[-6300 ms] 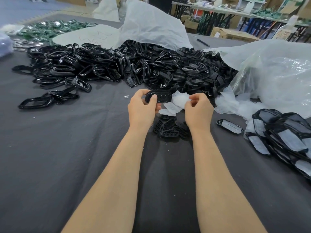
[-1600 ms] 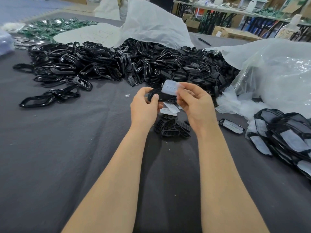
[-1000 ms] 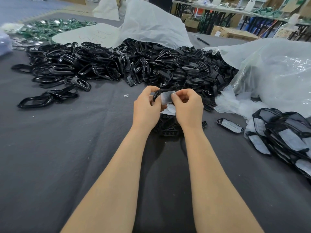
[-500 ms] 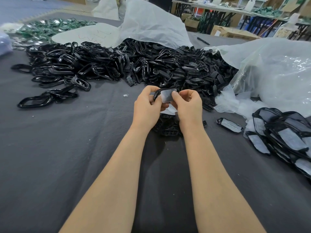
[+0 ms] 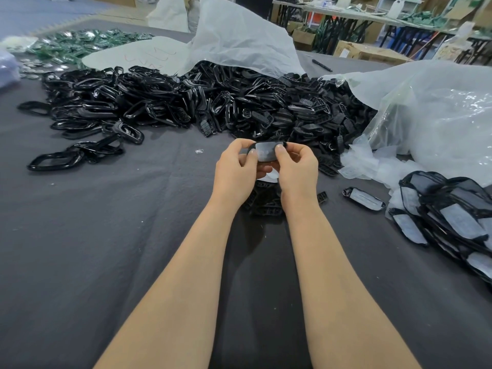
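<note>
I am pinching the film-covered black frame (image 5: 267,153) with both my left grip (image 5: 236,170) and right grip (image 5: 298,169) above the table (image 5: 106,235).

This is a small-parts assembly workshop. A heap of black plastic parts (image 5: 239,107) sprawls over the cloth-covered desk (image 5: 106,249). An opened clear bulk sack (image 5: 439,115) lies right of the heap. Behind the heap stand cardboard cartons (image 5: 367,53) and more long worktables (image 5: 346,16).
</note>
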Motion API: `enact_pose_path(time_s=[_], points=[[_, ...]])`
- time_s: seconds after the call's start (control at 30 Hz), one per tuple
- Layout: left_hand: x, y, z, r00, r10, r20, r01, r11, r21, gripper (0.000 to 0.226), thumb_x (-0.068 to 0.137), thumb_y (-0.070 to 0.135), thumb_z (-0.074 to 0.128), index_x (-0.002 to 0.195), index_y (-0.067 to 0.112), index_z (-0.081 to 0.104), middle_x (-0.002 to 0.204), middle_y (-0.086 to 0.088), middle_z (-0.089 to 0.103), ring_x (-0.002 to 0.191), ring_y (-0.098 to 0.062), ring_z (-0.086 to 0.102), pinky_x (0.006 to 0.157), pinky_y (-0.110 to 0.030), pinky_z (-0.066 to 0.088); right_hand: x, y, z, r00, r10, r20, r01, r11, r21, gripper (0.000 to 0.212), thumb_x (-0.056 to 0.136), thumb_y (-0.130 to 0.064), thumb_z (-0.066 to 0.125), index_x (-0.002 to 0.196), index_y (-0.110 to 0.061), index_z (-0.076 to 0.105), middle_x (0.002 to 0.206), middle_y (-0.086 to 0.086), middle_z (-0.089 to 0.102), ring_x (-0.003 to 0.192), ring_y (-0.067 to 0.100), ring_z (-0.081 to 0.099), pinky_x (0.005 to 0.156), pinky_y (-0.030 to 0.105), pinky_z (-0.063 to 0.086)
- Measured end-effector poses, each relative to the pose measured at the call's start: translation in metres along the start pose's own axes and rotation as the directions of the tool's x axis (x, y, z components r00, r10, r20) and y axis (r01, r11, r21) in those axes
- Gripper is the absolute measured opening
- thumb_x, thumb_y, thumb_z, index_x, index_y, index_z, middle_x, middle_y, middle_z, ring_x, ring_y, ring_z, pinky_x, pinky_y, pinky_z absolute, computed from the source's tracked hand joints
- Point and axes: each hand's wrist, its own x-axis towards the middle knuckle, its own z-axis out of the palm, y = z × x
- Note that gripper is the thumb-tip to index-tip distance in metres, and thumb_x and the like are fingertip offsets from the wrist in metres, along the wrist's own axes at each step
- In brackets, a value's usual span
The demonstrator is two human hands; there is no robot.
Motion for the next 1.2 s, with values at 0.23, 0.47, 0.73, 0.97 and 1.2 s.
enact_pose_path(time_s=[0.23,0.47,0.73,0.97,1.2], points=[[0.0,0.0,0.0,0.999,0.021,0.028,-0.022,0.999,0.039,0.025,0.096,0.009,0.056,0.09,0.032,0.049,0.077,0.004,0.07,0.068,-0.003,0.069,0.066,-0.015,0.054,-0.001,0.0,0.001,0.999,-0.031,-0.018,0.031,0.999,-0.018,0.007,0.092,-0.01,0.058,0.091,-0.016,0.055,0.082,-0.005,0.059,0.074,0.006,0.06,0.07,0.018,0.054],[0.0,0.001,-0.005,0.999,-0.035,-0.011,0.035,0.999,0.001,0.027,0.095,0.005,0.055,0.09,0.031,0.05,0.073,0.002,0.069,0.065,-0.001,0.068,0.065,-0.015,0.055,0.003,-0.002,-0.008,0.986,0.025,0.167,-0.011,0.996,-0.084,0.007,0.093,-0.008,0.058,0.099,-0.006,0.058,0.097,0.014,0.067,0.087,0.026,0.067,0.076,0.028,0.057],[0.001,-0.002,-0.007,0.999,-0.021,-0.037,0.023,0.999,0.049,0.024,0.093,0.012,0.06,0.091,0.034,0.051,0.077,0.0,0.07,0.066,-0.007,0.068,0.074,-0.026,0.058,-0.001,-0.003,-0.008,0.985,-0.011,0.175,0.032,0.992,-0.12,0.001,0.092,-0.008,0.059,0.093,-0.008,0.057,0.081,0.004,0.065,0.071,0.014,0.066,0.07,0.024,0.057],[0.002,-0.003,-0.007,0.998,-0.04,-0.044,0.042,0.997,0.065,0.021,0.095,0.008,0.057,0.095,0.028,0.05,0.084,-0.006,0.071,0.069,-0.007,0.07,0.07,-0.021,0.057,0.0,-0.005,-0.016,0.961,-0.013,0.275,0.072,0.976,-0.205,0.011,0.091,-0.002,0.058,0.099,-0.01,0.058,0.082,0.0,0.066,0.068,0.005,0.062,0.065,0.014,0.052],[0.001,-0.003,-0.005,0.999,0.002,-0.032,0.002,0.992,0.124,0.025,0.09,0.011,0.064,0.099,0.03,0.051,0.088,-0.001,0.07,0.07,-0.006,0.066,0.072,-0.019,0.055,-0.001,-0.004,-0.01,0.979,0.012,0.203,0.03,0.978,-0.205,0.009,0.09,-0.003,0.06,0.097,-0.007,0.06,0.076,-0.001,0.065,0.064,0.005,0.062,0.064,0.015,0.053]])
